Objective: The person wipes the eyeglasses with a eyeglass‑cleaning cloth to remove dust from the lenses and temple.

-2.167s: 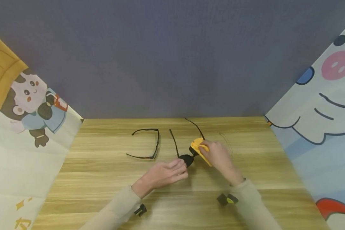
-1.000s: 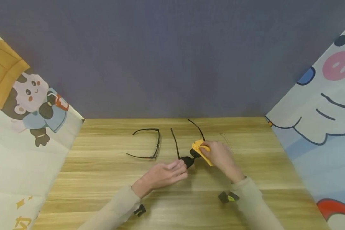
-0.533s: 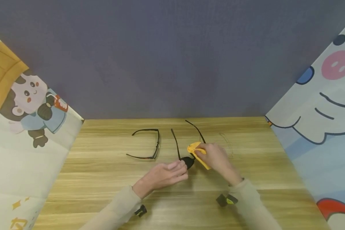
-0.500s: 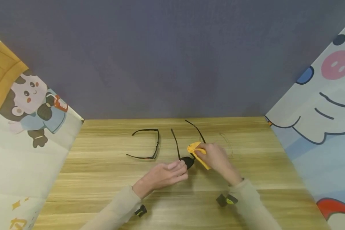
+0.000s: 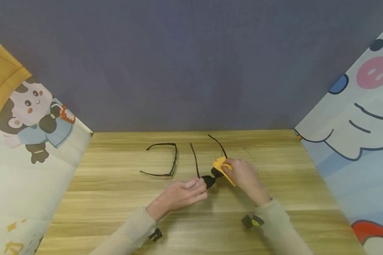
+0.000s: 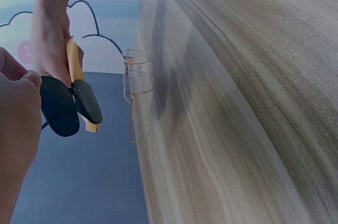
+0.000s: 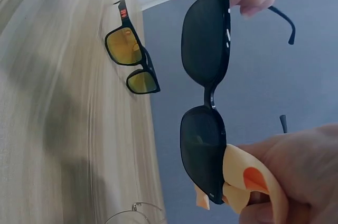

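Observation:
Black sunglasses [image 7: 203, 42] with dark lenses are held up above the table, their temples spread toward the back. My left hand [image 5: 180, 194] pinches them at the left end of the frame, thumb and fingertips at the hinge corner. My right hand [image 5: 245, 177] grips a folded yellow cloth [image 5: 223, 166] around the right lens. In the right wrist view the cloth [image 7: 253, 176] wraps over the outer edge of that lens, with part of it showing behind. From the left wrist view, the cloth [image 6: 74, 60] lies against the far lens [image 6: 87, 101].
Black-framed glasses with yellow-orange lenses [image 7: 124, 46] rest on the wooden table [image 5: 115, 209] to the left. Thin wire-rimmed glasses [image 6: 138, 81] lie at the right, beyond my right hand. A dark grey panel [image 5: 191, 71] stands behind, with cartoon-printed walls on both sides.
The cloth and right hand have shifted slightly to the right and outward along the right lens, uncovering its inner part and the bridge. The left hand keeps its pinch on the sunglasses.

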The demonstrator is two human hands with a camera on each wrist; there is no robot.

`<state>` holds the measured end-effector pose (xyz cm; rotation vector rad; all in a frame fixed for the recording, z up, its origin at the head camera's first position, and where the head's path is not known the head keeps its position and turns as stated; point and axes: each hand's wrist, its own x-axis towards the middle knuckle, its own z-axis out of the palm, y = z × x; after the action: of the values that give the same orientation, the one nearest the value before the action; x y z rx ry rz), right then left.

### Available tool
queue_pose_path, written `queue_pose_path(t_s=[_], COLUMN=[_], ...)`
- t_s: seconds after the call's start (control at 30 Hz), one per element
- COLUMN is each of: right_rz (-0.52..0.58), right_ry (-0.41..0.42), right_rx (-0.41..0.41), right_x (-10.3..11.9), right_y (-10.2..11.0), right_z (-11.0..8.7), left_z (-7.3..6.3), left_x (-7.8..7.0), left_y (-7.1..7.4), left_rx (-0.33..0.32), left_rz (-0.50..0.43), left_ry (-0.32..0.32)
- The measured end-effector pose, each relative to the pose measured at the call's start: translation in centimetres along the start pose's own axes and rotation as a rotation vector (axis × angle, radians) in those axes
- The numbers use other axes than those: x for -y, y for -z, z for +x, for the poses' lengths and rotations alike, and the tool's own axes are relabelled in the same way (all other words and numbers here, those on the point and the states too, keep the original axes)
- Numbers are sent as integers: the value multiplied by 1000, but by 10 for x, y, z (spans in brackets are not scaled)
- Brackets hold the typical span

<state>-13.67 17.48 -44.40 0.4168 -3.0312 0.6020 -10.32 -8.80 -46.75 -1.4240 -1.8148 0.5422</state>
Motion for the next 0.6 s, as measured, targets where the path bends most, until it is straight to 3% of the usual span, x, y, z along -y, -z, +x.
queue_pose_path(t_s=[0.13,0.3,0.37,0.6], right_rz=[4,97,160,387], right_ry=[10,45,77,192], right_rx=[-36,-123,-209,-522], right_x=[-2,-4,-5,-6], right_y=[-3,-5,-7,-26], right_z=[0,-2,-4,-12], left_z=[0,2,3,7], left_x=[-1,-2,-3,-5], left_y=[-2,-9,-13,-14], left_rx=[9,-117,-179,-266], left_rz=[-7,-116,-176,-352], left_ry=[7,129,196,422])
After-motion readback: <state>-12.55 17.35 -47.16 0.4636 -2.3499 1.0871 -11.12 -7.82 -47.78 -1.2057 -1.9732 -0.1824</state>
